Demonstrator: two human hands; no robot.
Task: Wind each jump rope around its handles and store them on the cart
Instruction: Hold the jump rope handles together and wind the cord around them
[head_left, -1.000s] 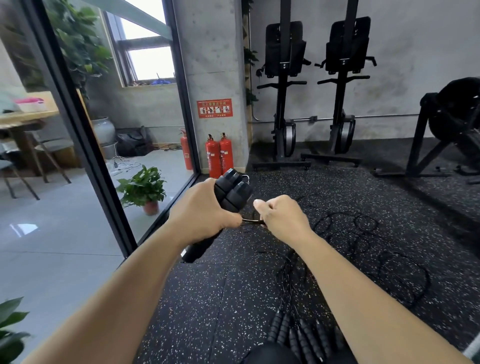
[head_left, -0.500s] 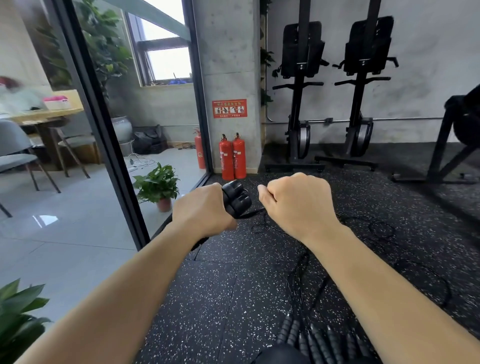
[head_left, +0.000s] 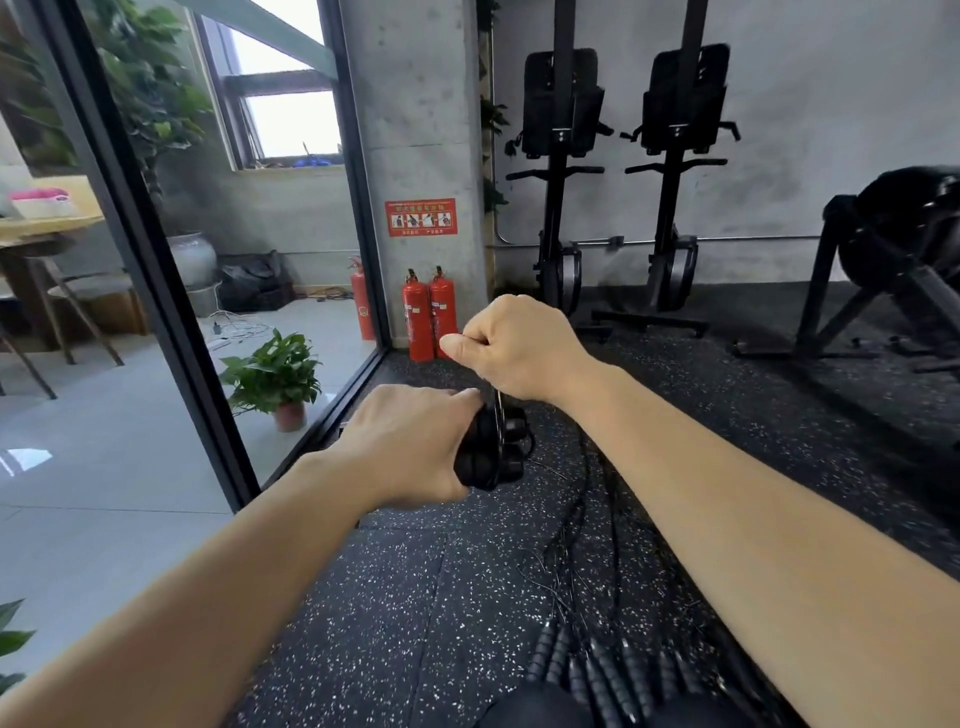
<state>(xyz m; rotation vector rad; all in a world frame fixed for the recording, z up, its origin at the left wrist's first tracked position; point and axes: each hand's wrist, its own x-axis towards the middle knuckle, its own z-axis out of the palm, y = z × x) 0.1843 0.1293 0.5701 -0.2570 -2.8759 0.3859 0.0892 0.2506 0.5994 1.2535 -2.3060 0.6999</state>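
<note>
My left hand (head_left: 410, 447) grips a pair of black jump rope handles (head_left: 493, 449) held together, their ends pointing right. My right hand (head_left: 519, 348) is above them, pinching the thin black rope (head_left: 500, 410) that runs down from my fist across the handles. The rest of that rope trails down to the speckled floor. Several more black handles (head_left: 587, 670) lie in a row on the floor near my body, their ropes (head_left: 597, 530) stretched away over the mat. No cart is in view.
A glass wall with a black frame (head_left: 156, 260) runs along the left. Red fire extinguishers (head_left: 430, 317) stand by the concrete pillar. Black gym machines (head_left: 618, 171) line the far wall, another machine (head_left: 893, 260) stands at the right. A potted plant (head_left: 280, 379) sits behind the glass.
My right hand has risen from beside the handles to above them, carrying the rope over. My left hand has lowered and turned the handles.
</note>
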